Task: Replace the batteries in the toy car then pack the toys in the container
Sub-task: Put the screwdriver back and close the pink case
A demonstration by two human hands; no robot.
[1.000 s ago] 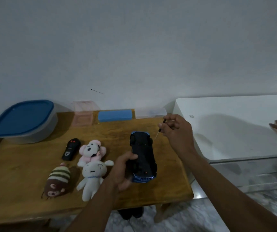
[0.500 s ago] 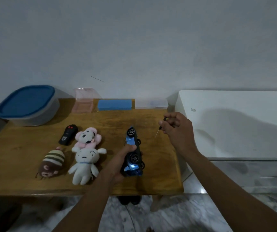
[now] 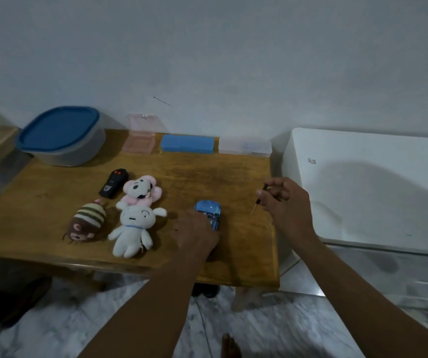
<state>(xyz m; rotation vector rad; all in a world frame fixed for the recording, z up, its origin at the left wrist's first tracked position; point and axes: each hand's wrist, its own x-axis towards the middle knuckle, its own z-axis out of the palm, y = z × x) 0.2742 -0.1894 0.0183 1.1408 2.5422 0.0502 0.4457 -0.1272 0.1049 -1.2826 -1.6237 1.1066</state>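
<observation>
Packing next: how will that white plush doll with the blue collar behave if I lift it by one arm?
The white plush doll looks soft and stuffed, so it will probably flop and dangle, not stay stiff. It likely weighs little for its size. Lying flat on the wooden table, it should not roll.

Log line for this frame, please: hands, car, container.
left hand holds toy car on table | right hand pinches screwdriver | container lid on | plush toys unpacked
</observation>
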